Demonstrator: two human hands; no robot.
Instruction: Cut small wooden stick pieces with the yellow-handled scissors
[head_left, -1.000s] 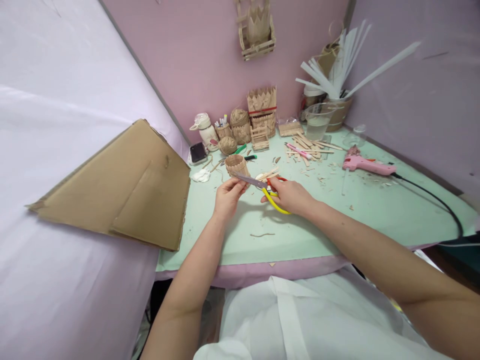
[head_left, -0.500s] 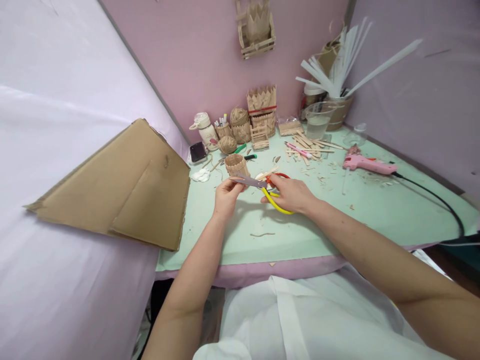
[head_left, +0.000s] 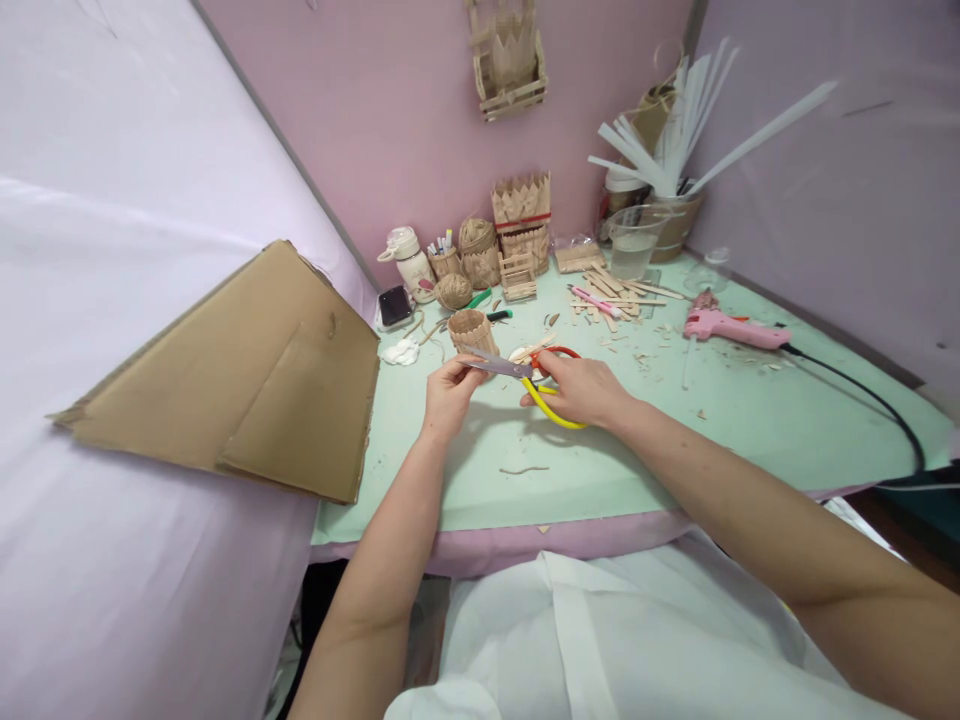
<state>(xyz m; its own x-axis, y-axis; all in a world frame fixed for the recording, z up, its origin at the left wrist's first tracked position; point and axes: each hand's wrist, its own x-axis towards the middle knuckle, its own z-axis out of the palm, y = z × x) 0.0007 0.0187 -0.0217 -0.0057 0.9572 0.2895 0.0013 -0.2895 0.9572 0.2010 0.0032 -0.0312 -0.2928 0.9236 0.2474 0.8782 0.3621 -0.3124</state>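
My right hand (head_left: pixel 589 390) grips a pair of scissors (head_left: pixel 502 367) with one red and one yellow handle, the blades pointing left. At the blade tips my left hand (head_left: pixel 448 395) is closed in a pinch; what sits between its fingers is hidden or too small to name. Just behind the left hand stands a small round wooden-stick cup (head_left: pixel 471 330). Beyond the scissors lie some pale wood pieces (head_left: pixel 538 350), partly covered by the right hand and the blades. A short piece of twine (head_left: pixel 525 470) rests on the table in front of both hands.
A pink glue gun (head_left: pixel 731 328) with a black cord lies at the right. Craft sticks (head_left: pixel 600 290) are heaped near a cup of water (head_left: pixel 632 245). Twine balls (head_left: pixel 454 291) and a bottle (head_left: pixel 411 265) stand at the back. Cardboard (head_left: pixel 300 380) leans at the left.
The scissor blades have closed slightly, and my left hand has shifted a little to the left. My right hand stays almost where it was.
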